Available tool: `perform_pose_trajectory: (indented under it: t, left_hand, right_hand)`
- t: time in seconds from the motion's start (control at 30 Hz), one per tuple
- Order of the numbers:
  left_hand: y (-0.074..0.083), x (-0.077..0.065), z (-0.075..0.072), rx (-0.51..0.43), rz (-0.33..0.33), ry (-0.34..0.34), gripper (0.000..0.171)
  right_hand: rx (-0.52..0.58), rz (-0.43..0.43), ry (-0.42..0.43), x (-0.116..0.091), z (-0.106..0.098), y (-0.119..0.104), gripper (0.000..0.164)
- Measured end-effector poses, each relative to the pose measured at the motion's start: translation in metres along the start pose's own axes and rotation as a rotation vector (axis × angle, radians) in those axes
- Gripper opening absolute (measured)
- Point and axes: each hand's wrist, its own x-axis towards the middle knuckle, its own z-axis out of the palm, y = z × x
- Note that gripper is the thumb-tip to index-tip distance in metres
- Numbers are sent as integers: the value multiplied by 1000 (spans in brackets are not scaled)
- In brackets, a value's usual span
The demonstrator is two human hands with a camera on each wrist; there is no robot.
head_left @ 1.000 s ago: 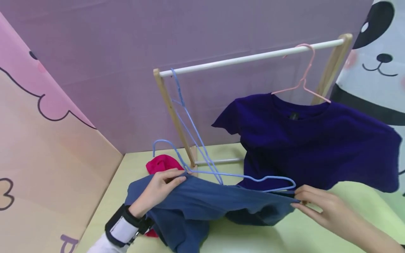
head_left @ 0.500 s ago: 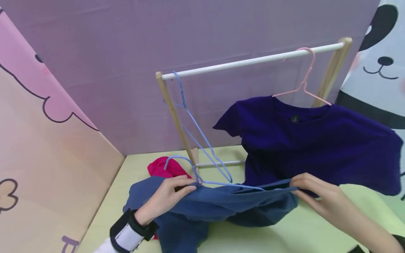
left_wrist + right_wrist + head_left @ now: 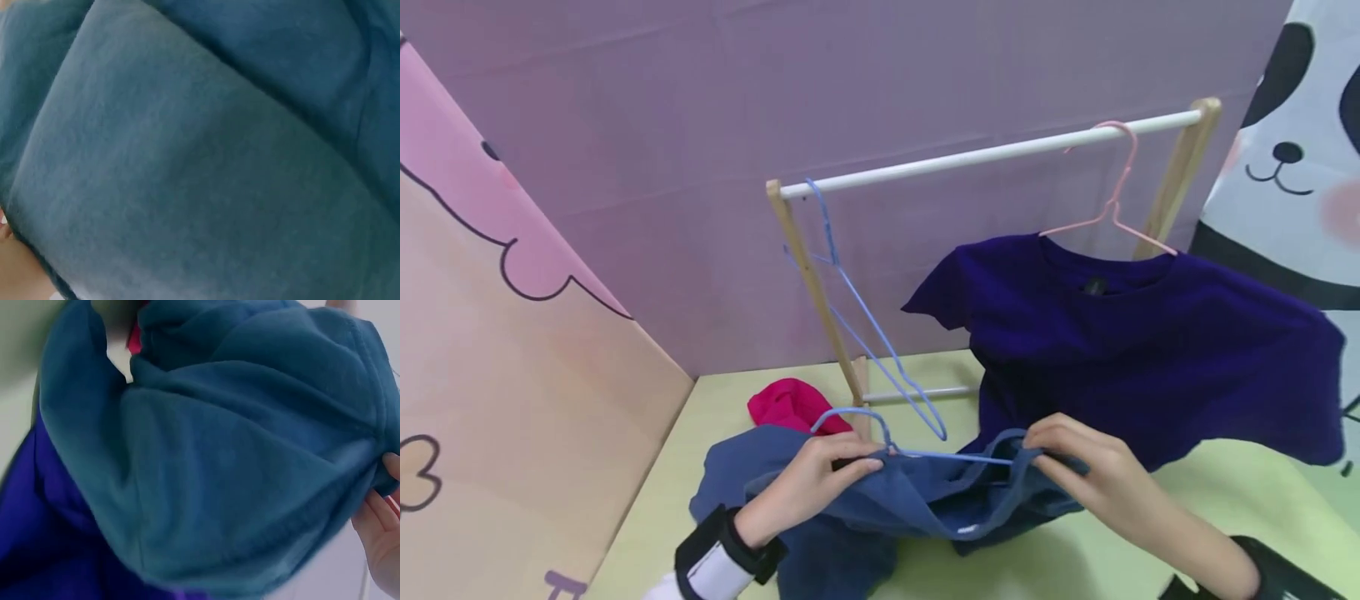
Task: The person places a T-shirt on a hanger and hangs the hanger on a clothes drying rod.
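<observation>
A blue shirt (image 3: 838,546) is bunched above the table in front of me, its neck opening facing up with a small white mark inside. My left hand (image 3: 812,483) pinches the neck edge beside a light blue hanger (image 3: 951,456). That hanger's hook sticks out at the left, and its far end goes into the neck opening. Thumb and fingers of my right hand (image 3: 1101,467) pinch the opposite neck edge. In the left wrist view the shirt's cloth (image 3: 200,156) fills nearly everything. The right wrist view has my right hand (image 3: 381,531) gripping the cloth's edge.
Behind stands a rack with a white rail (image 3: 985,156). A pink hanger (image 3: 1112,200) carries a dark purple T-shirt (image 3: 1135,358) on its right side. Another blue hanger (image 3: 880,333) hangs at its left end. Red cloth (image 3: 790,406) lies on the pale yellow table (image 3: 722,396).
My right hand has moved left with the neck edge, so the opening gapes and folds. The hanger has slid right and down, its end now inside the shirt. My left hand shifted slightly right.
</observation>
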Motion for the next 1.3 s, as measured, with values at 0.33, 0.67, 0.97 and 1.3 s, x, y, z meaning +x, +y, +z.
perform_pose_trajectory:
  t: [0.33,0.67,0.97,1.3]
  left_hand:
    - [3,1,5,-23,-17,51,28]
    - [5,4,6,12,-15,50,29]
    - [3,1,0,33,16,87,25]
    - [3,1,-1,43,75,58,25]
  right_hand:
    - [111,259,-66,-13,23,-4,47]
    - [-85,291,-61,-20,19,-4,12]
    - [-22,351,-35,-29,-10,-5,35]
    - [-85,456,-99,-37,-37,-18,34]
